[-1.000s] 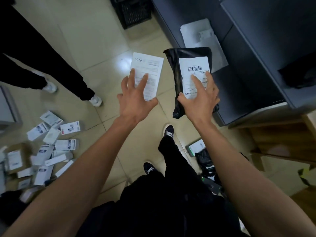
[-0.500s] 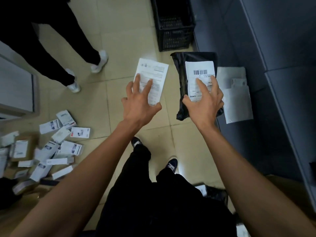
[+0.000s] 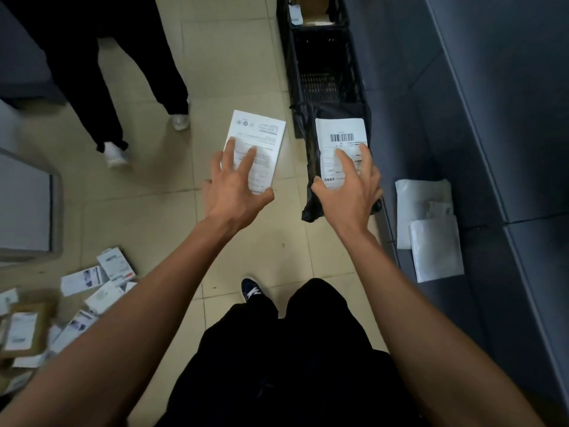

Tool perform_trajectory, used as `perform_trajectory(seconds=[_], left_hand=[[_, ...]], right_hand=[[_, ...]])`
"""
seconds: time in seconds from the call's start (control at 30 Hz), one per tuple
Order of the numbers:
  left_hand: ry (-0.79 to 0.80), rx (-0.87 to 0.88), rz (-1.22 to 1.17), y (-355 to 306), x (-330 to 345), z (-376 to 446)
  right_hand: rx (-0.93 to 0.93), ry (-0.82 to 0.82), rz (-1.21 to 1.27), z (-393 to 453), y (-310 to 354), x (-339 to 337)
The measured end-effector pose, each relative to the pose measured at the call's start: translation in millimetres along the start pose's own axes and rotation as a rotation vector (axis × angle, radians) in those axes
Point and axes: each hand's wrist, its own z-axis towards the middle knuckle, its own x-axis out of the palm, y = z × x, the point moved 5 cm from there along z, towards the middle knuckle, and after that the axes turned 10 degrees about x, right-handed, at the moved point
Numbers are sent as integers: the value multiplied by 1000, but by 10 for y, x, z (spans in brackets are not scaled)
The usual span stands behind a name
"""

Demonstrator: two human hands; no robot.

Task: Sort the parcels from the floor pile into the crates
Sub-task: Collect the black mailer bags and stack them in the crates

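Observation:
My left hand (image 3: 235, 186) holds a flat white parcel (image 3: 257, 143) printed with text, fingers spread on its face and thumb under its lower edge. My right hand (image 3: 348, 188) grips a black plastic mailer bag (image 3: 311, 155) with a white barcode label (image 3: 340, 134), thumb at the left side and fingers across the label. Both parcels are held out in front of me above the tiled floor. A black plastic crate (image 3: 324, 66) stands just beyond the black bag. The floor pile of parcels (image 3: 77, 300) lies at lower left.
Another person's legs in black trousers and white shoes (image 3: 115, 155) stand at upper left. A dark grey shelf (image 3: 480, 149) runs along the right with white mailers (image 3: 431, 229) on its lower level. A second crate (image 3: 314, 10) holding items sits behind the first. A grey bin (image 3: 27, 208) is at left.
I have walked forward: the black crate has come much closer and now sits right behind the black bag. The floor pile has slid toward the lower left. Both hands keep their parcels.

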Motion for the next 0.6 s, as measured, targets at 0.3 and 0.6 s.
perform_trajectory(seconds=[0.3, 0.6], left_hand=[[75, 67, 72, 106, -66, 1530], [60, 40, 96, 165, -368, 2929]], right_hand=[[95, 39, 23, 1326, 287, 561], [164, 80, 44, 2783, 710, 933]])
